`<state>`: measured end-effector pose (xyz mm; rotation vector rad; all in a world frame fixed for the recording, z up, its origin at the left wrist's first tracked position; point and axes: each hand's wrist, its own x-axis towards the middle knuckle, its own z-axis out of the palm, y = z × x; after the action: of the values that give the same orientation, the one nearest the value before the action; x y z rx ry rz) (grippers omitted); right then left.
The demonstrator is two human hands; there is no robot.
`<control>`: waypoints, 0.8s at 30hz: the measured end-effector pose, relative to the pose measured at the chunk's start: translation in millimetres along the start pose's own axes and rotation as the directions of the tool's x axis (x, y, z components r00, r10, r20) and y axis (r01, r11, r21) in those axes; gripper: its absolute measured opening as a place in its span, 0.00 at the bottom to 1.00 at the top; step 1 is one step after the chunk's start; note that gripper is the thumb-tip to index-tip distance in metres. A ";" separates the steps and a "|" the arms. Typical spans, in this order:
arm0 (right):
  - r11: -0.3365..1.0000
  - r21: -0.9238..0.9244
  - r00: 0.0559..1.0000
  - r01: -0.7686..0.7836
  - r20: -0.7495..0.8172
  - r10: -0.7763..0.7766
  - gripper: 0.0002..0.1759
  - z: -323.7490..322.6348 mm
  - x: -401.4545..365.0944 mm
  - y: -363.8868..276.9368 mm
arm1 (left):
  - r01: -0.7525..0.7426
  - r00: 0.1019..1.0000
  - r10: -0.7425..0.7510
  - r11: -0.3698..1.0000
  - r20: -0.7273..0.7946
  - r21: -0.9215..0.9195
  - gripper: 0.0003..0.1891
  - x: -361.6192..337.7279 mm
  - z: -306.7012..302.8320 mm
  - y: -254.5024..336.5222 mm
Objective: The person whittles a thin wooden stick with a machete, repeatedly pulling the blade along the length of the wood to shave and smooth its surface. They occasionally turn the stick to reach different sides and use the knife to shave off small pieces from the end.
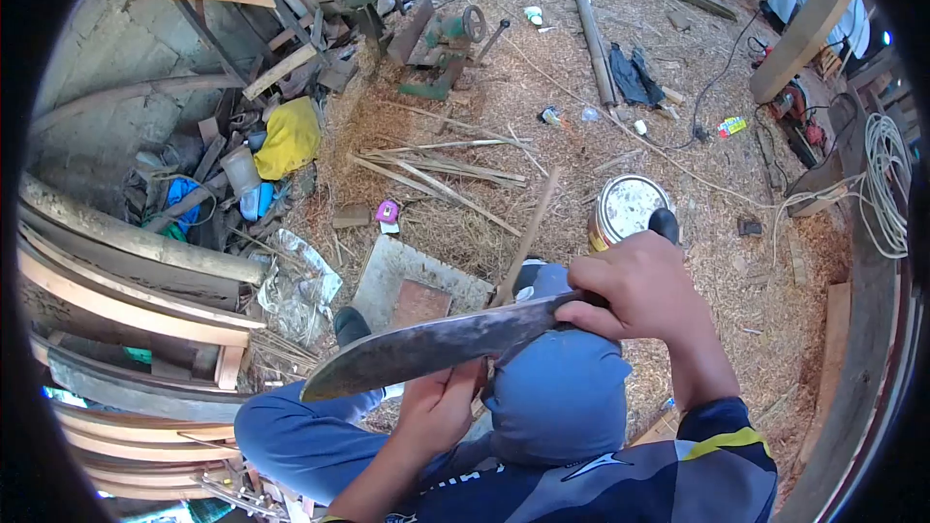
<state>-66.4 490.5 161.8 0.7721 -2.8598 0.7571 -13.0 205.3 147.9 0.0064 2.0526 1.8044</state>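
- Steel, dark and broad: the knife (436,349) lies with its long axis running from my right hand (635,291) down to the left, with the tip on the near left.
- My right hand is clenched round the knife's handle, above my blue-clad knee (557,387).
- My left hand (441,412) sits just under the blade, fingers wrapped round the near end of 1 wooden strip (530,232).
- The wooden strip rises from my left hand, passes behind the blade and points far and slightly right; whether the edge bites it I cannot tell.
- A tin can (625,208) stands on the sawdust floor (736,329) just beyond my right hand.
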 end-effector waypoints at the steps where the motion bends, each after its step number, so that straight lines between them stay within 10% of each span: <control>1: 1.000 -0.013 1.000 0.010 -0.006 -0.011 0.27 0.2 1.7 -1.6 | -0.086 0.996 0.086 0.995 -0.005 0.059 0.10 6.5 3.9 -6.3; 7: 0.998 -0.023 0.998 0.058 -0.012 -0.058 0.28 -0.1 7.9 -2.5 | 0.060 0.998 -0.068 0.955 0.017 0.289 0.15 6.4 2.4 20.1; 18: 0.999 -0.016 0.999 0.049 -0.022 -0.050 0.29 -0.6 7.0 -8.8 | -0.209 0.977 0.201 0.846 0.069 0.491 0.11 2.0 -0.3 30.0; 21: 0.998 -0.035 0.997 0.049 -0.059 -0.051 0.29 -0.9 2.4 -10.1 | 0.033 0.998 -0.044 0.979 0.050 0.201 0.12 -11.9 -4.3 22.4; 24: 0.998 -0.016 0.997 0.059 -0.054 -0.060 0.30 1.2 6.5 -8.1 | -0.173 0.984 0.178 0.911 0.021 0.376 0.13 0.4 0.8 17.5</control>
<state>-68.0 480.9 165.6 0.8170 -2.7777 0.7378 -17.7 209.0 164.4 0.2974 2.4445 1.4754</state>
